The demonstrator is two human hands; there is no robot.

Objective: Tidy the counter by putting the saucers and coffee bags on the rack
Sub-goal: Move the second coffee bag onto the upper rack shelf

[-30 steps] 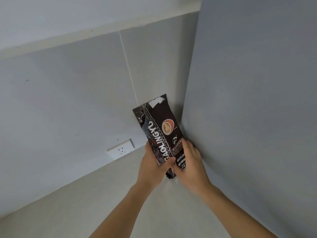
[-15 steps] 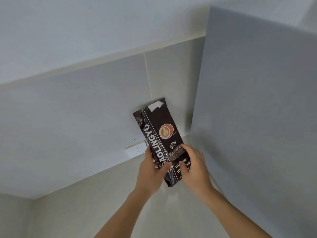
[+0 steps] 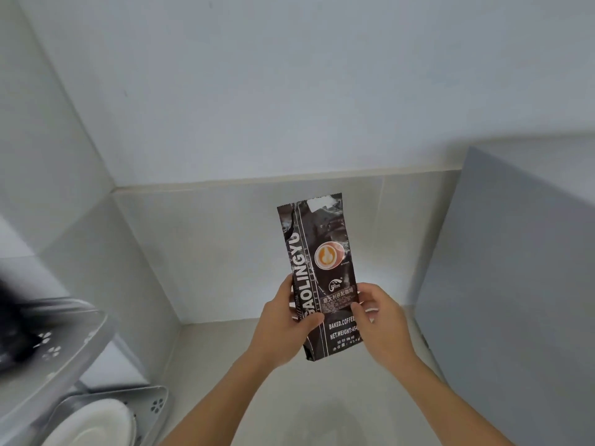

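Note:
A tall dark brown coffee bag [image 3: 317, 252] with white lettering and a coffee-cup picture is held upright above the pale counter [image 3: 225, 355], a little in front of the tiled back wall. My left hand [image 3: 283, 320] grips its lower left edge, thumb across the front. My right hand [image 3: 380, 313] pinches its lower right edge. At the far left stands a grey two-tier rack [image 3: 93, 323] with flower-shaped holes. A white saucer [image 3: 93, 423] lies on its lower tier. Something dark and blurred sits on the upper tier.
A large grey panel [image 3: 515, 284] rises on the right, close beside the bag. The tiled wall corner [image 3: 145, 252] lies behind the rack.
The view has swung left, bringing the rack and saucer into sight. The bag has lifted off the counter by the grey panel and now stands straighter in both hands.

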